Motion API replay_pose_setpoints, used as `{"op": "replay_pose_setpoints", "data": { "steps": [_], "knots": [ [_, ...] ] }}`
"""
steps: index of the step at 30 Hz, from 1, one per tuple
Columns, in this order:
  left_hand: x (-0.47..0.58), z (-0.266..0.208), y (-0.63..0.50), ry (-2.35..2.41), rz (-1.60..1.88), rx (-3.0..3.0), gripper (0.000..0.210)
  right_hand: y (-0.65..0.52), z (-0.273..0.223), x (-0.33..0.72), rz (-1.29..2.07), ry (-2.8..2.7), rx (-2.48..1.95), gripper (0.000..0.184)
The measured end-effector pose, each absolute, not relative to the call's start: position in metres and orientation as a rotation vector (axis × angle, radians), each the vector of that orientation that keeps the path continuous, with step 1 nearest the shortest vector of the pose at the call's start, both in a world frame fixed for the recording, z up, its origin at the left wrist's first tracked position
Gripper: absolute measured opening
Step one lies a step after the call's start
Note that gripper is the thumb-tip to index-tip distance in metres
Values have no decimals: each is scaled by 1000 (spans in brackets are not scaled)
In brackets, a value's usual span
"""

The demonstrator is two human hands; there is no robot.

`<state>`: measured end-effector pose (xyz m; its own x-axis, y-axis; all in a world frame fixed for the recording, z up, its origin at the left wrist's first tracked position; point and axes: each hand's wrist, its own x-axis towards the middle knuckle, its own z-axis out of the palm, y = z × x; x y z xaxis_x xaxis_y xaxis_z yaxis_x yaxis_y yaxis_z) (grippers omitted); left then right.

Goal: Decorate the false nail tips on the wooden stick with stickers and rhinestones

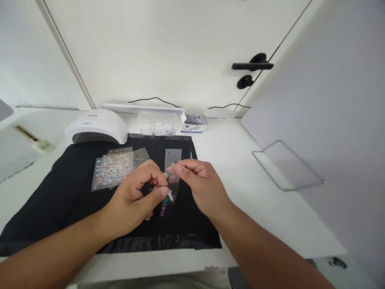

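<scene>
My left hand (pixel 140 192) is closed in a pinch above the black mat (pixel 81 204). A small whitish piece (pixel 170 195) sticks out below its thumb and fingertip; its kind is too small to tell. Just to the right, my right hand (pixel 203 180) pinches with thumb and forefinger; what is between them is too small to make out. Under both hands lies a clear strip (pixel 173 155) with small coloured spots, among them pink dots (pixel 163 209). Sheets of small nail-type stickers (pixel 112 170) lie overlapping left of my left hand.
A white lamp (pixel 96 126) with a dark opening stands at the back left. Behind the mat are a clear tray (pixel 159 127) of white packets and an alcohol pad box (pixel 194 123). A tweezer-like tip (pixel 191 154) shows behind my right hand. A wire frame (pixel 281 189) is at right.
</scene>
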<state>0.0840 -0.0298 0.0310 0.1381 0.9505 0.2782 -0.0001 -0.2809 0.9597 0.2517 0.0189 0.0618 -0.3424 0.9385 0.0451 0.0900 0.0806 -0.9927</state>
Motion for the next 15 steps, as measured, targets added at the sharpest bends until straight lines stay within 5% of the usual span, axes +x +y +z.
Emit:
{"op": "replay_pose_setpoints", "data": {
  "steps": [15],
  "knots": [
    [86,27,-30,1180,1509,1620,10,8,49,245,1419,-1418,-940,15]
  ]
}}
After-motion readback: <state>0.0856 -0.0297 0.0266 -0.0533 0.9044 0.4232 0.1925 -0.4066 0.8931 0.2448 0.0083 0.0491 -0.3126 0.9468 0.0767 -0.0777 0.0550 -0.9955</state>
